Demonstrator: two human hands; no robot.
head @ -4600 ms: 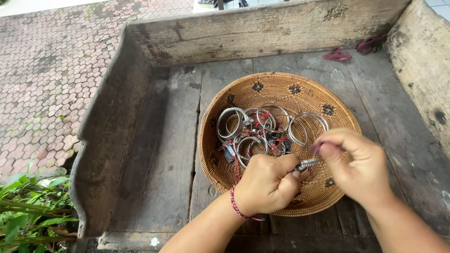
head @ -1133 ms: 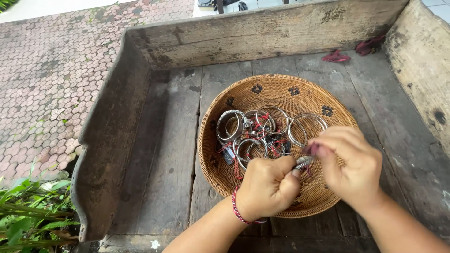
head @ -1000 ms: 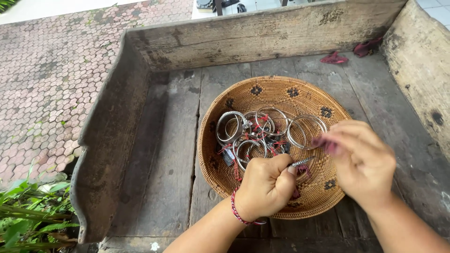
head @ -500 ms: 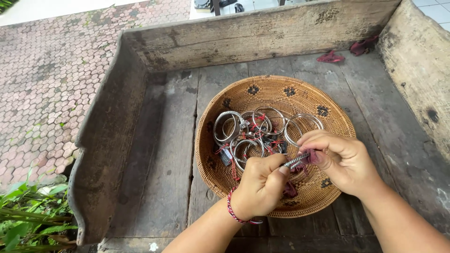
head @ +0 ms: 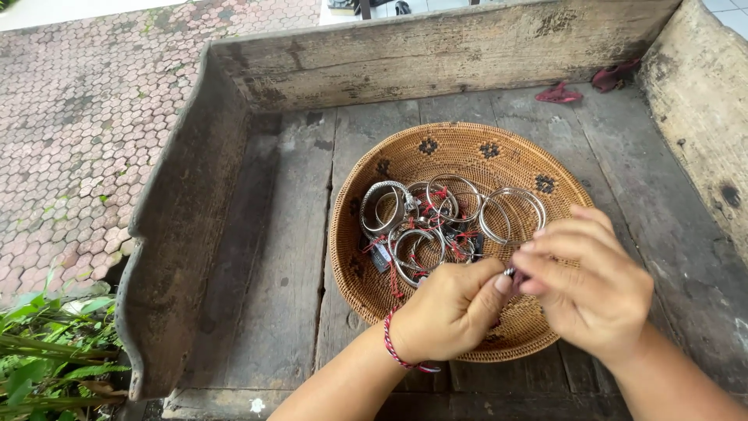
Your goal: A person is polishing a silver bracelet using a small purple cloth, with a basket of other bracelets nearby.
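fingers (head: 499, 282) of the left hand (head: 452, 312) and right hand (head: 596, 292) pinch a small silvery piece (head: 510, 273) between them, mostly hidden, just beyond them silver bangles (head: 436, 214) in a woven basket (head: 467, 152).

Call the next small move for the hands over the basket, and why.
Probably ease the small silver piece clear of the fingertips so it can be seen. The left hand and right hand both pinch it over the near rim of the basket, and the fingers hide most of it. The bangles lie untouched.
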